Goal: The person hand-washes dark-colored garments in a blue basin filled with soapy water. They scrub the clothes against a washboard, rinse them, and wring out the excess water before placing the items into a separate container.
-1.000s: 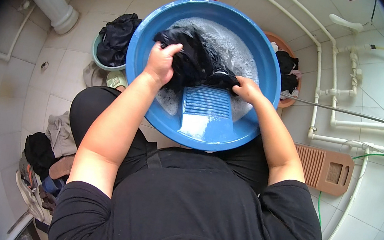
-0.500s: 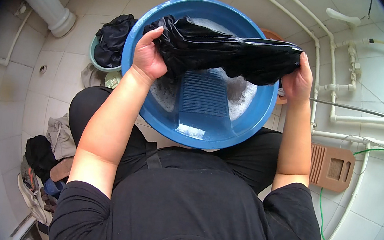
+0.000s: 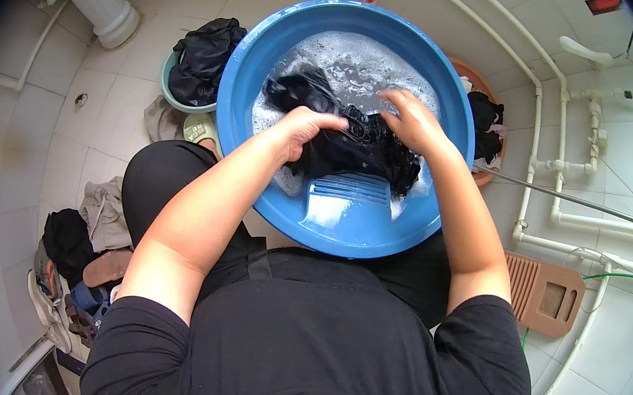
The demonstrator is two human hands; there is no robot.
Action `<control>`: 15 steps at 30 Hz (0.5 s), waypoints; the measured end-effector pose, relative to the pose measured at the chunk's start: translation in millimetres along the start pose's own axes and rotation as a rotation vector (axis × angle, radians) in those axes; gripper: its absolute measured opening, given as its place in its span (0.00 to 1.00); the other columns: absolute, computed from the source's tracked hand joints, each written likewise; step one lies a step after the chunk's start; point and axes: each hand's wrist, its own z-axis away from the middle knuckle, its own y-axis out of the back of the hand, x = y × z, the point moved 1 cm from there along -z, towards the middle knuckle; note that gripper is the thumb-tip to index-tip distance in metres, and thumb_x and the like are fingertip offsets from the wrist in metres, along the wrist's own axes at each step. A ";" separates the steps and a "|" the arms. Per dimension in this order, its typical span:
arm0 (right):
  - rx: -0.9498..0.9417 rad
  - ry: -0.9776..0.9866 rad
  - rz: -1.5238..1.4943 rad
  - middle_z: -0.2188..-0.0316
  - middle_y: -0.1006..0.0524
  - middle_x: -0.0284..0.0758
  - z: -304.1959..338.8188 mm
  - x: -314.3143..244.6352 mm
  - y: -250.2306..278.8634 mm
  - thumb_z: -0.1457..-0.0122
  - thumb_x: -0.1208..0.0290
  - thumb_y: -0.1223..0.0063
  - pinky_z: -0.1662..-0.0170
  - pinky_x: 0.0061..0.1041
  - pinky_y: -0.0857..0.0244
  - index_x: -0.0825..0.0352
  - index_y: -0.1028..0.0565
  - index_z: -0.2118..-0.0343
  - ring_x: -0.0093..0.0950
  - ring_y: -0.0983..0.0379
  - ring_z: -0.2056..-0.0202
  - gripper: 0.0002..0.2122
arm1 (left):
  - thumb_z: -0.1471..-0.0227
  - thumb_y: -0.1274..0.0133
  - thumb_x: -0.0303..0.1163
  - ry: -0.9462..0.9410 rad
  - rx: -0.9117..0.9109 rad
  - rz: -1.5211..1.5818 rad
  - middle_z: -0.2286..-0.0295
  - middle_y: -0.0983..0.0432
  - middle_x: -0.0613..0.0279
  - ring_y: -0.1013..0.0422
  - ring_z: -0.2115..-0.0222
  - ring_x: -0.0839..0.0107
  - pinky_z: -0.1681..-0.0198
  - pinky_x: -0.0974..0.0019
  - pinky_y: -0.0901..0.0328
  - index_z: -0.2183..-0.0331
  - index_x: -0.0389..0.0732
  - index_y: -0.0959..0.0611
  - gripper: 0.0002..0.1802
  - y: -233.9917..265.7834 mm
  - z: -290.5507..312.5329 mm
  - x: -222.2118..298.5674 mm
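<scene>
A wet black garment [image 3: 355, 151] lies bunched over the washboard [image 3: 348, 202] moulded into a large blue basin [image 3: 232, 122]. Foamy water [image 3: 351, 54] surrounds the cloth. My left hand [image 3: 305, 128] grips the garment at its near left, thumb on top and the other fingers hidden in the folds. At the upper right of the garment is my right hand [image 3: 413, 122], its fingers stretched and apart, close over the cloth; whether the fingertips touch it is hard to tell.
Left of the basin, a small teal tub [image 3: 177, 106] holds dark clothing. An orange tub [image 3: 498, 153] with clothes stands right. A brown plastic washboard [image 3: 543, 295] leans near white pipes [image 3: 533, 162]. Clothes and shoes [image 3: 50, 306] lie at lower left.
The garment, held stretched out above the basin, has been lowered onto the washboard and into the suds. Both hands have come inward and closer together; the right has loosened from the garment's end.
</scene>
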 end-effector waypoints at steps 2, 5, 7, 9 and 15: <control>0.098 0.150 0.070 0.51 0.34 0.41 -33.4 -18.4 -8.9 0.56 0.77 0.46 0.49 0.33 0.39 0.56 0.34 0.49 0.40 0.37 0.50 0.27 | 0.64 0.44 0.24 -0.049 -0.102 -0.188 0.69 0.24 0.53 0.26 0.70 0.63 0.64 0.61 0.32 0.66 0.34 0.21 0.16 -3.6 2.8 0.8; -0.067 0.443 0.087 0.43 0.42 0.38 -82.8 -19.7 -49.8 0.57 0.80 0.49 0.43 0.31 0.45 0.51 0.34 0.48 0.38 0.46 0.42 0.29 | 0.62 0.48 0.24 -0.048 -0.091 -0.089 0.68 0.24 0.51 0.27 0.68 0.61 0.61 0.58 0.32 0.66 0.34 0.22 0.15 0.7 -8.5 -2.5; -0.244 0.579 0.170 0.48 0.34 0.35 -109.8 -14.0 -79.0 0.53 0.76 0.53 0.46 0.31 0.43 0.52 0.29 0.54 0.35 0.40 0.46 0.21 | 0.60 0.50 0.24 -0.010 -0.020 0.116 0.68 0.24 0.49 0.27 0.68 0.59 0.60 0.57 0.32 0.66 0.33 0.23 0.13 9.7 -19.8 -3.9; -0.576 0.009 0.029 0.56 0.27 0.35 -126.8 -17.0 -82.9 0.52 0.70 0.54 0.51 0.32 0.39 0.54 0.25 0.59 0.35 0.32 0.52 0.15 | 0.56 0.53 0.25 0.085 0.079 0.301 0.67 0.24 0.47 0.27 0.68 0.56 0.59 0.54 0.32 0.67 0.30 0.24 0.12 26.5 -37.1 -4.5; -0.036 -0.406 0.341 0.62 0.26 0.40 -115.1 27.6 -109.1 0.54 0.60 0.49 0.54 0.36 0.37 0.58 0.23 0.65 0.36 0.30 0.57 0.13 | 0.54 0.51 0.28 0.071 0.317 0.410 0.68 0.24 0.47 0.27 0.68 0.54 0.58 0.49 0.33 0.66 0.30 0.24 0.13 31.4 -49.3 -1.2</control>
